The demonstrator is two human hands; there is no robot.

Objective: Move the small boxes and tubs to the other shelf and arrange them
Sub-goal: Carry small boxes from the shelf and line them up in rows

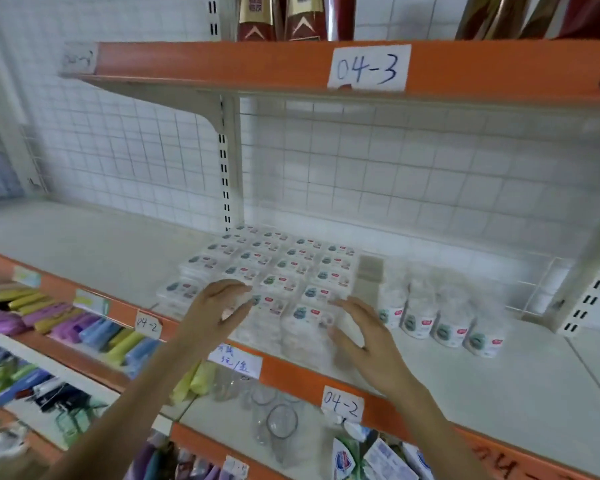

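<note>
I see the small boxes (274,268) packed in rows and stacks on the white shelf (94,244), filling the middle of my view, with the tubs (440,320) lined up just beside them toward 3 o'clock. A tan packet (370,271) stands between the boxes and the tubs, at the back of the tub row. Above, at 12 o'clock, an orange shelf edge carries a label (369,67) reading 04-3, and red and gold packages (281,19) stand on it. Below, at 6 o'clock, clear glasses (281,420) sit on the lower shelf; coloured rolls (84,327) lie toward 8 o'clock. My left hand (219,311) is apart, fingers straight and close together, fingertips over the front-left boxes; blur keeps me from telling whether they touch. My right hand (364,336) is spread wide, fingers relaxed, holding nothing, hovering at the front-right stack. The front boxes sit close to the shelf's orange lip (291,375). Bare shelf lies open toward 9 o'clock, and more in front of the tubs toward 4 o'clock. A wire grid (395,168) backs the shelf behind the boxes.
</note>
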